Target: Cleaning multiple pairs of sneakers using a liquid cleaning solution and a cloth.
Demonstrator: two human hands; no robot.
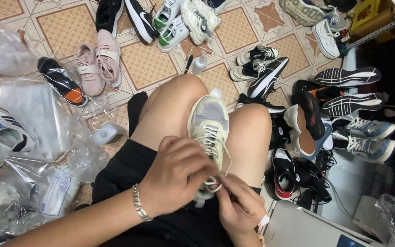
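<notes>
Up close, cream mesh-toed sneaker (pixel 209 126) on bare knees, both hands' grip pinching its white laces (pixel 214 183).

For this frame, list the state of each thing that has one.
cream sneaker: lying between the knees, toe away, lace loose
white lace: pinched by both hands
left hand: closed on the lace
right hand: closed on the lace
pink sneakers: paired on the floor, upright
dark running shoes: turned soles-up
</notes>
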